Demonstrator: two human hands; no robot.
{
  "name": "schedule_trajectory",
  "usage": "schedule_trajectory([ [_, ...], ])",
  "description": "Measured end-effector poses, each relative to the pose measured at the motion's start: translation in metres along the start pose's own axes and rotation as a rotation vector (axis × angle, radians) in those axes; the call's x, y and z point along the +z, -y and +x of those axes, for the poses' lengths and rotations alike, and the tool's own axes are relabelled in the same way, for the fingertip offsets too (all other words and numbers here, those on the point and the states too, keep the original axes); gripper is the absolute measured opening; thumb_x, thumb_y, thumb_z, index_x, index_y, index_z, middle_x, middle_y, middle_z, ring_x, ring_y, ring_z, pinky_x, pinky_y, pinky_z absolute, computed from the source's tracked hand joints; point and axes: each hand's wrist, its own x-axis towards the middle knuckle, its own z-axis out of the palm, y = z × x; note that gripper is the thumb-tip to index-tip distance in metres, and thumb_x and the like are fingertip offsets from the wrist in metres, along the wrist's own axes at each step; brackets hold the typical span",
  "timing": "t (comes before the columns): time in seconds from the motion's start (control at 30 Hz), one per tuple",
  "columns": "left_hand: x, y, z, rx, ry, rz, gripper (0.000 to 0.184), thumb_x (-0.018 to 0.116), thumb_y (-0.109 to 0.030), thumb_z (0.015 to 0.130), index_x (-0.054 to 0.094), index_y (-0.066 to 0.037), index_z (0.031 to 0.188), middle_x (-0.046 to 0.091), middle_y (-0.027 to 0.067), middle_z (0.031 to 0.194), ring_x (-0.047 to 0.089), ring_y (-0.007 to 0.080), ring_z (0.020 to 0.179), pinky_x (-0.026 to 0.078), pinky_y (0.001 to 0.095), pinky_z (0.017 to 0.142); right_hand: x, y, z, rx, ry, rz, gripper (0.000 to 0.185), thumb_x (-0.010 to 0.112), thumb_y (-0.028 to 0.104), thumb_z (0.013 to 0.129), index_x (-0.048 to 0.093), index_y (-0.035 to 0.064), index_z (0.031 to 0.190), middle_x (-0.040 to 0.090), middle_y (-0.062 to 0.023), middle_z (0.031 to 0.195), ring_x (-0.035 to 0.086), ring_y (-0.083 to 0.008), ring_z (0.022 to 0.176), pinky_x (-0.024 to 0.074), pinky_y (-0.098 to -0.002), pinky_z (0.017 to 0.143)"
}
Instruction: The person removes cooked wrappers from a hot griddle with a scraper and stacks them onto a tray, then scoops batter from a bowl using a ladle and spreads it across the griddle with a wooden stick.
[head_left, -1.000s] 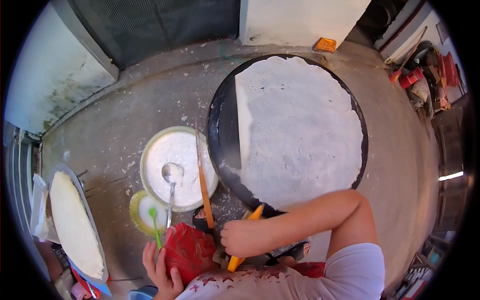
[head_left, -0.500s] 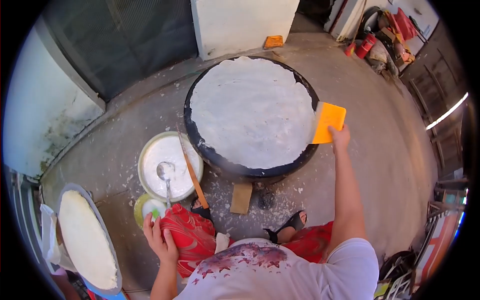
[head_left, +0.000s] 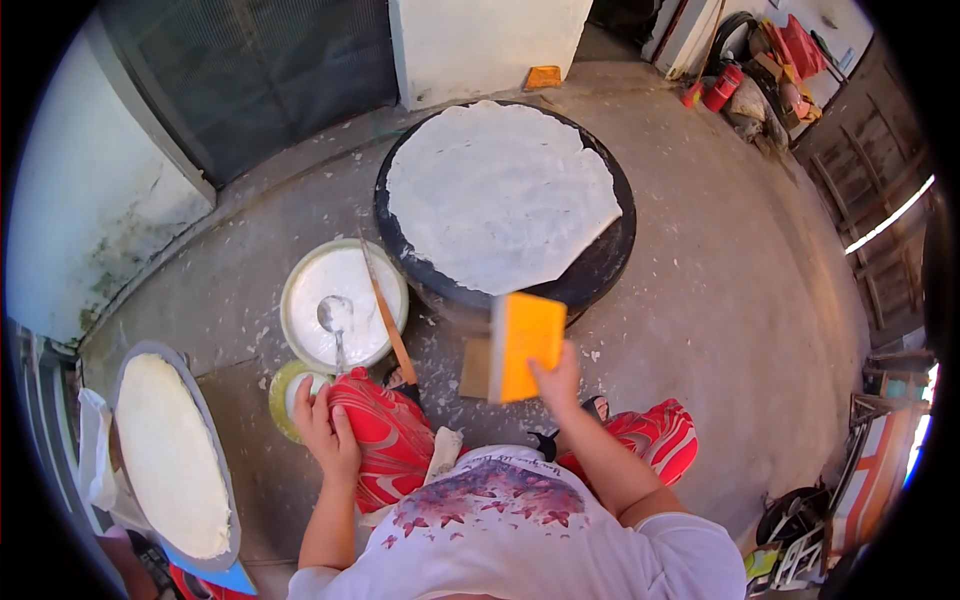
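My right hand (head_left: 560,382) grips an orange scraper (head_left: 532,348), held just in front of the round black griddle (head_left: 603,262). A thin white sheet of batter (head_left: 495,190) covers most of the griddle. Its near right edge runs straight, with black surface bare beside it. My left hand (head_left: 328,435) lies on my left knee, fingers stretched out and nothing visible in them. Close to it are a small yellow-green bowl (head_left: 282,408) and a basin (head_left: 291,335) of white batter. A metal ladle (head_left: 336,316) sits in the basin, and a long wooden stick (head_left: 388,325) lies across its rim.
To my left, a pile of pale round sheets (head_left: 170,455) lies on a round grey board (head_left: 226,455). A brown block (head_left: 475,368) is on the floor by the griddle. A white wall (head_left: 480,50) stands behind it, with clutter around a red canister (head_left: 722,88) far right.
My right hand has brought the scraper from the griddle's right edge round to its near side. Black surface now shows at the sheet's near right. My left hand stays on the knee.
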Motion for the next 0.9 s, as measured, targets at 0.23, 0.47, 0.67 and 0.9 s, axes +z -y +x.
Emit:
schedule_trajectory([
  [0.23, -0.005, -0.003, 0.001, 0.001, 0.010, -0.057, 0.028, 0.046, -0.005, 0.080, 0.052, 0.004, 0.105, 0.041, 0.0194, 0.121, 0.040, 0.0338, 0.111, 0.032, 0.0368, 0.091, -0.010, 0.086, 0.004, -0.392, 0.250, -0.455, 0.033, 0.063, 0.013, 0.064, 0.054, 0.0074, 0.095, 0.059, -0.0103, 0.080, 0.057, -0.0307, 0.076, 0.0456, -0.0366, 0.067],
  [0.47, -0.008, 0.000, 0.003, -0.022, 0.010, -0.056, 0.030, 0.047, -0.008, 0.079, 0.052, 0.003, 0.106, 0.042, 0.0194, 0.120, 0.039, 0.0345, 0.112, 0.032, 0.0390, 0.092, 0.007, 0.095, 0.043, -0.980, 0.299, -0.778, 0.031, 0.061, 0.010, 0.059, 0.058, 0.0130, 0.089, 0.052, -0.0020, 0.072, 0.051, -0.0197, 0.064, 0.0416, -0.0323, 0.056],
  [0.67, -0.008, -0.003, 0.013, 0.018, 0.049, -0.052, 0.032, 0.048, -0.008, 0.076, 0.052, 0.003, 0.106, 0.042, 0.0203, 0.119, 0.040, 0.0361, 0.111, 0.032, 0.0413, 0.093, 0.108, 0.113, 0.072, -1.057, 0.222, -0.765, 0.022, 0.053, 0.010, 0.066, 0.057, 0.0109, 0.087, 0.051, -0.0033, 0.069, 0.052, -0.0200, 0.060, 0.0419, -0.0335, 0.053],
  [0.9, -0.003, -0.012, 0.019, 0.074, 0.065, -0.110, 0.034, 0.050, -0.007, 0.074, 0.052, 0.004, 0.106, 0.043, 0.0216, 0.117, 0.041, 0.0387, 0.110, 0.031, 0.0429, 0.094, 0.185, 0.160, 0.140, -0.698, 0.093, -0.886, 0.019, 0.050, 0.010, 0.072, 0.056, 0.0096, 0.090, 0.057, -0.0094, 0.071, 0.057, -0.0275, 0.066, 0.0445, -0.0380, 0.057],
])
